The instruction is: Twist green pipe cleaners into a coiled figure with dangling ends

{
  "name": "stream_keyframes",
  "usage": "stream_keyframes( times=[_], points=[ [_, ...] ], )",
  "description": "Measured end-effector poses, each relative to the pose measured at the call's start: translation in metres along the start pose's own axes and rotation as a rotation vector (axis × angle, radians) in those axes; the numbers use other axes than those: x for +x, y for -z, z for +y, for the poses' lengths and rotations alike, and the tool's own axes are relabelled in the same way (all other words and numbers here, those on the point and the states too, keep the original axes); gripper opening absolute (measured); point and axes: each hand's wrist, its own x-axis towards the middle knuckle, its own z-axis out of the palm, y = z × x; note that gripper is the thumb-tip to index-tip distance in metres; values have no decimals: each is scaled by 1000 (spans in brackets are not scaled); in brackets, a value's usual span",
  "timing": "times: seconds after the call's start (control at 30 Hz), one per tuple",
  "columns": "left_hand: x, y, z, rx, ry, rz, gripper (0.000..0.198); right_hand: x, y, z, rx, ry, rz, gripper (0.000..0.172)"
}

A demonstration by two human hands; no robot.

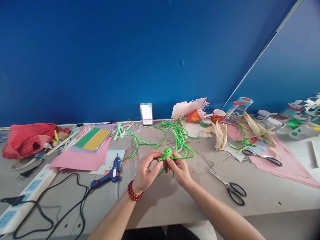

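Green pipe-cleaner coil (167, 152) is just below frame centre, held above the table between both hands, strands trailing left, right and down. Left hand (147, 170): thumb and fingers almost closed, pinching the coil's left edge and a strand. Right hand (179, 168): thumb and fingertips closed on the coil's lower right. Grip pressure can't be read.

Risks: if either pinch eases, the springy wire could let the coil loosen. Trailing strands could catch on the loose green pipe cleaners (178, 137) at upper centre. Blue glue gun (113, 171) lies just left of the hands. Can't tell if it's hot, but a wrist or strand swung left could touch it. Its black cord (86, 192) could snag the left arm. Scissors blades near the right forearm are a minor cut risk.

Counts: 2 hands, 1 coil, 1 glue gun, 1 red bead bracelet (135, 190) on the left wrist, 1 steel ruler (135, 156), 1 power strip (32, 185) at lower left, 2 pairs of scissors (236, 195), 2 bunches of corn husks (220, 135).
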Motion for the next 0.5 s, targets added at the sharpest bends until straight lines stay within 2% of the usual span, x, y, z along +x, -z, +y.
stream_keyframes(
  times=[0.17,0.37,0.5],
  points=[
    [-1,-4,-2,-108,110,59,7,-1,-2,-1,-26,17,-11,32],
    [0,-4,-3,-185,203,84,12,-1,-4,-1,-104,70,4,33],
    [-1,-5,-4,-377,376,105,13,-1,-2,1,-164,115,-6,31]
  ],
)
